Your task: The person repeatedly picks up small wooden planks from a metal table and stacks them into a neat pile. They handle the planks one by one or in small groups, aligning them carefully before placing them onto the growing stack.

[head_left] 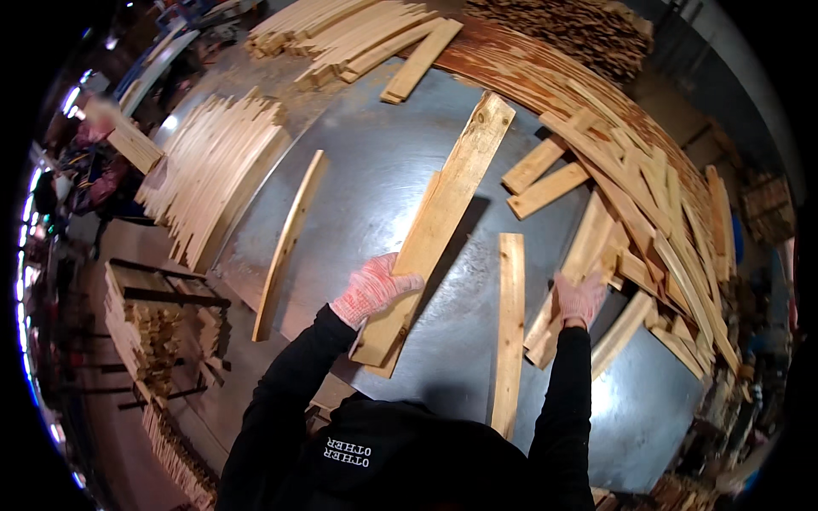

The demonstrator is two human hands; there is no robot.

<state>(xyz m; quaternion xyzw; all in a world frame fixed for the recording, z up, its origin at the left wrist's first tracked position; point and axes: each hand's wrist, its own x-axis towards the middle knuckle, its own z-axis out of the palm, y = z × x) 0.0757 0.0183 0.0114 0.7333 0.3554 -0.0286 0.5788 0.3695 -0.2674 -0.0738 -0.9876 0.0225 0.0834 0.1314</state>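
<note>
The left hand (373,288) is gripping the long plank (439,223) near its lower end, fingers wrapped over the edge, and the board is lying slanted across the dark metal surface (375,179), probably so it can be slid or lifted. The right hand (581,298) is resting on a shorter board (573,272) at the edge of the jumbled pile (673,230) (whether its fingers are closing on it I cannot tell). A loose slat (509,328) is lying between both arms.

long pale wooden board (443,226), raised diagonally over grey metal table, shorter slat (575,268) beside
</note>
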